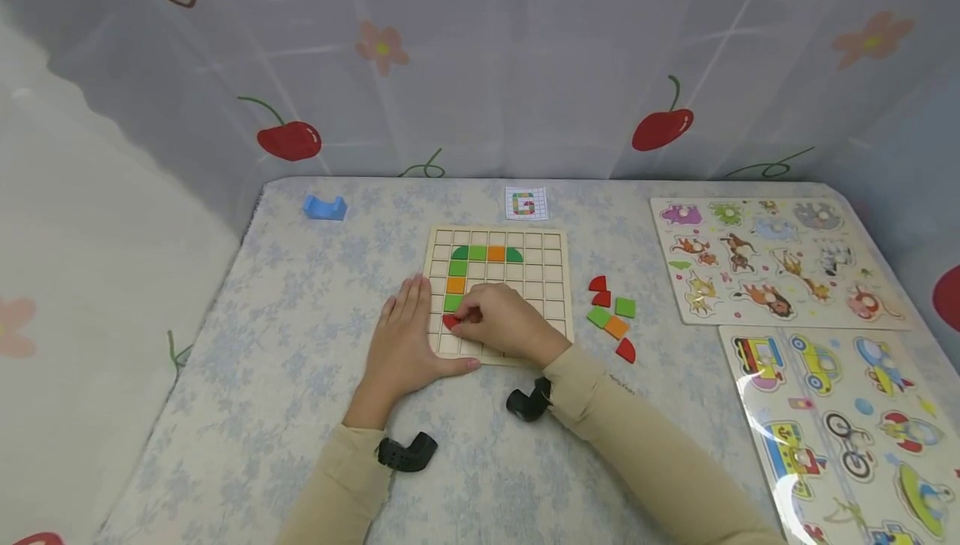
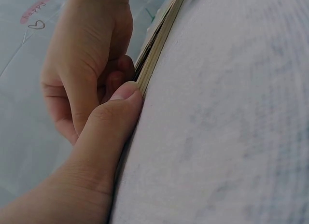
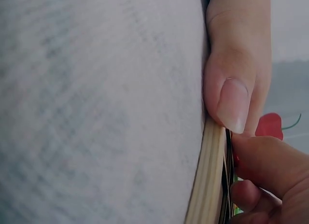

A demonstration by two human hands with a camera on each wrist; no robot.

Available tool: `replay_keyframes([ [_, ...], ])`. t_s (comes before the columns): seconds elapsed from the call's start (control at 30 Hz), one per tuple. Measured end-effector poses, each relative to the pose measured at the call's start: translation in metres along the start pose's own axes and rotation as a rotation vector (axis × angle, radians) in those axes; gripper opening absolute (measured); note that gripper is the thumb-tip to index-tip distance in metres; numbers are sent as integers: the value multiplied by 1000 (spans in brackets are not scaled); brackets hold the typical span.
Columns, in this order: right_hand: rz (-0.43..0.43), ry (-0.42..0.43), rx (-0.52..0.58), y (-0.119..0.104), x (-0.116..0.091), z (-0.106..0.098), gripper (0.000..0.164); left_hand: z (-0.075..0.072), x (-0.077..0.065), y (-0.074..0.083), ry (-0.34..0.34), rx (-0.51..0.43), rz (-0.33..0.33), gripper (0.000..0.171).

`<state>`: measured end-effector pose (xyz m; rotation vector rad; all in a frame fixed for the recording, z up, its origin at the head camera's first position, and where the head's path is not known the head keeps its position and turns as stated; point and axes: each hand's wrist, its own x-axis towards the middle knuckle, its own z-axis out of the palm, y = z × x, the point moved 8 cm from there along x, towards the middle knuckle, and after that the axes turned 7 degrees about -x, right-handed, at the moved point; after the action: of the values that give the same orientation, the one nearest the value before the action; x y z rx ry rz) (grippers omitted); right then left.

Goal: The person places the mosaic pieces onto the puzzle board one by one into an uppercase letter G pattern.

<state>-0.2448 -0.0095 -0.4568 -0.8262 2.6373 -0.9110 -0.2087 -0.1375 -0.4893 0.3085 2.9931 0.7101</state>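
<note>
The wooden board [image 1: 553, 285], marked off in a grid of squares, lies flat on the patterned tablecloth [image 1: 247, 378] in front of the person. The left hand [image 1: 405, 337] is spread, fingers straight against the board's left side and thumb stretched out along its near edge; both wrist views show the thumb touching that edge. The right hand [image 1: 504, 322] is over the near left part of the board, its fingers curled, finger and thumb pinching a red piece [image 1: 450, 322]. The red piece is at the near end of a column of tiles; whether it is fully seated cannot be told, as the fingers partly cover it.

That column, read away from the person, shows a green square [image 1: 452, 303], an orange square [image 1: 455, 285] and another green square [image 1: 457, 267]. Above it runs a row: a dark green rounded piece at each end, with a green and an orange square between.

Right of the board, near its edge, lie loose pieces [image 1: 617, 327]: three red rounded ones, two green squares and one orange square. Beyond the board's far edge lies a small pattern card [image 1: 526, 204]; a blue block [image 1: 325, 208] is at far left. An animal puzzle [image 1: 780, 262] and a vehicle puzzle [image 1: 847, 428] lie at right. A dark device [image 1: 408, 452] is at the left wrist, another at the right.
</note>
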Motion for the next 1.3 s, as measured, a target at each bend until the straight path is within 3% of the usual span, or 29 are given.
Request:
replay_keyframes([
  [0.3,2,-5,-60,3,-12,-15,10,1,0,-1,8,3,-3,144],
  [0.57,138,34,-92,39,-53,-54,22,2,1,0,12,-7,-5,144],
  [0.93,337,66,-384,94,-112,-95,28,2,-1,-3,6,-13,-9,144],
  [1.1,405,52,-383,104,-121,-97,27,1,-1,-3,12,-17,-5,144],
  [1.3,389,67,-276,110,-123,-96,26,2,-1,-1,3,-29,-4,143],
])
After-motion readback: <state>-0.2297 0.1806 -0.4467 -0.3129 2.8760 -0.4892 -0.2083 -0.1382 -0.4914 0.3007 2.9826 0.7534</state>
